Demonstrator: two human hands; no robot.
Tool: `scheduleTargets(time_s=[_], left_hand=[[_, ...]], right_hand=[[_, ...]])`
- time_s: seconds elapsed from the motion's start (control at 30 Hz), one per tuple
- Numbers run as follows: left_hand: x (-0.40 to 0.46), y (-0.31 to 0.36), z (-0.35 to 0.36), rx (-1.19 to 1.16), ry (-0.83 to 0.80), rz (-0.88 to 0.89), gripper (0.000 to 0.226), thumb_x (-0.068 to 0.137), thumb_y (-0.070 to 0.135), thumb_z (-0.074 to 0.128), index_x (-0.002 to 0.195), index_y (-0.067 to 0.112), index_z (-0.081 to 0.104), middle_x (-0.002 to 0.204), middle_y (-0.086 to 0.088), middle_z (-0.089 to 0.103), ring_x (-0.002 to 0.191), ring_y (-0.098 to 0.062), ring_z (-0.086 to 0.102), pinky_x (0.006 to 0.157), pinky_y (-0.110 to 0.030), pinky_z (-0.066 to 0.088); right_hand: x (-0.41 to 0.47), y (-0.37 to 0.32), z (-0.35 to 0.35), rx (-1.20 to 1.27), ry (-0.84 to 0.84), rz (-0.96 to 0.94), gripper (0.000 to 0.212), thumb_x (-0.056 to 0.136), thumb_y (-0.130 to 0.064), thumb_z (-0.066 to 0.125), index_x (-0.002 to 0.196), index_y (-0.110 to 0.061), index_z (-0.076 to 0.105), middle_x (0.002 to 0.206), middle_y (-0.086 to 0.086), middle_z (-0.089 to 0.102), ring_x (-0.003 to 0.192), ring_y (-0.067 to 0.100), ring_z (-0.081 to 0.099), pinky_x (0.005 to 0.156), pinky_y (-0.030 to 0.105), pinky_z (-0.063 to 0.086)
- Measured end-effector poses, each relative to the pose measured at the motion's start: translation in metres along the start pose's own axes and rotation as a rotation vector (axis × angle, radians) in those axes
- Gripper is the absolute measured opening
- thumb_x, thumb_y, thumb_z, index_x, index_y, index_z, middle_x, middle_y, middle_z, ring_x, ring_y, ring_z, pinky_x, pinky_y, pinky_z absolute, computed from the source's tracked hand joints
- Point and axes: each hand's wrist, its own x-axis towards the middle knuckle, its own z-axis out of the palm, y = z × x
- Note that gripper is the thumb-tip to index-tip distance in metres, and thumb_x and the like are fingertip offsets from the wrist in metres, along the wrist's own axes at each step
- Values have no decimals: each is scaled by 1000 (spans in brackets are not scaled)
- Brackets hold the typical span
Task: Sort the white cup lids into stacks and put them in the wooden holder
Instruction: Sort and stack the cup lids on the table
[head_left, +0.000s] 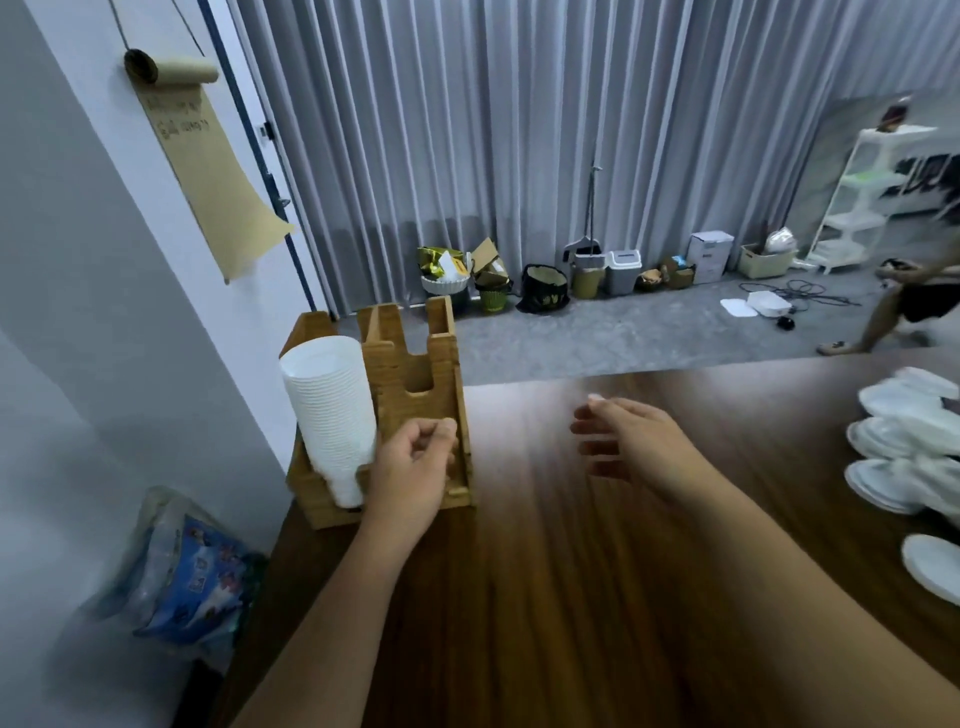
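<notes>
Blur covers much of the picture, mostly the right hand (618, 441) and the loose white lids (904, 441) at the right edge of the table (571, 571), where some lids are cut off by the frame, so their number is hard to tell. The lower part of the wooden holder (415, 384) is hidden behind the left hand (410, 478). This hand is in front of the holder with its fingers curled and the thumb near the forefinger; it seems to hold nothing, but whether it touches the wood I cannot tell. The right hand hangs over the table, well apart from the lids, with the fingers stretched loosely to the left and nothing in it. A tall stack of lids (332, 410) stands leaning in the left compartment of the holder, which sits at the far left corner of the dark wooden table, beside a white wall. Behind the table are a grey floor, grey curtains (519, 130), small bins and boxes along them, and a white shelf (862, 192). A brown paper roll (208, 156) hangs on the wall, and a blue plastic bag (187, 577) lies below. Part of another person (914, 296) is at the right edge.
</notes>
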Motion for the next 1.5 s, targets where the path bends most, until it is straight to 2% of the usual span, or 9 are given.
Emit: scheduleTargets(time_s=[0.13,0.23,0.37,0.57,0.8,1.07,1.3,1.43,1.5], left_hand=[[-8,-3,58,-47,-138,25,19,104,50,63,93,43,77,90,11,78,83,-4,73,73,-28,60],[-12,-6,106,-58,-205,29,21,90,61,65,88,45,77,87,9,78,79,-7,72,67,-28,58],[-16,-12,165,-37,-330,29,37,80,76,60,95,47,79,91,9,79,82,-8,75,69,-30,59],[-40,-3,259,30,-514,46,35,80,74,61,95,48,78,88,10,79,82,-9,75,72,-33,62],[-79,1,340,116,-670,49,13,100,47,67,94,42,77,87,16,77,83,-4,73,71,-22,61],[-102,-1,383,131,-664,11,10,105,36,67,103,33,77,91,9,77,88,-10,75,77,-28,65],[-89,-1,394,145,-587,-58,11,104,32,69,106,25,78,87,1,77,71,-14,76,62,-31,65],[-82,10,409,213,-603,-54,20,99,42,75,111,27,79,76,8,77,56,-8,70,48,-20,53],[-81,17,420,247,-668,-51,28,92,50,81,113,31,77,86,10,78,53,-7,66,45,-19,48]], right_hand=[[-17,25,-60,45,151,50,35,111,-34,60,113,-3,75,105,12,78,77,22,68,65,35,59],[-29,41,-104,94,242,100,35,111,-32,61,114,0,73,97,14,74,72,22,64,60,34,57],[-42,68,-153,76,321,148,29,110,-32,62,108,-7,77,102,13,78,85,25,71,73,40,61],[-56,117,-224,47,464,197,25,108,-31,65,101,-12,79,99,10,81,87,24,74,72,38,63],[-78,158,-286,45,620,285,17,100,-26,71,92,-12,76,87,9,81,74,23,78,74,42,67],[-94,168,-304,-159,610,261,7,100,-28,67,105,-33,66,79,10,73,49,18,69,49,28,55],[-92,171,-299,-299,526,179,14,93,-16,70,97,-30,69,75,-3,69,56,14,73,54,21,48],[-89,175,-303,-281,484,144,19,89,-9,73,96,-27,69,70,-4,67,58,16,73,53,20,51],[-88,176,-306,-266,453,129,21,89,-6,74,98,-24,68,66,-6,65,57,16,72,54,22,53]])
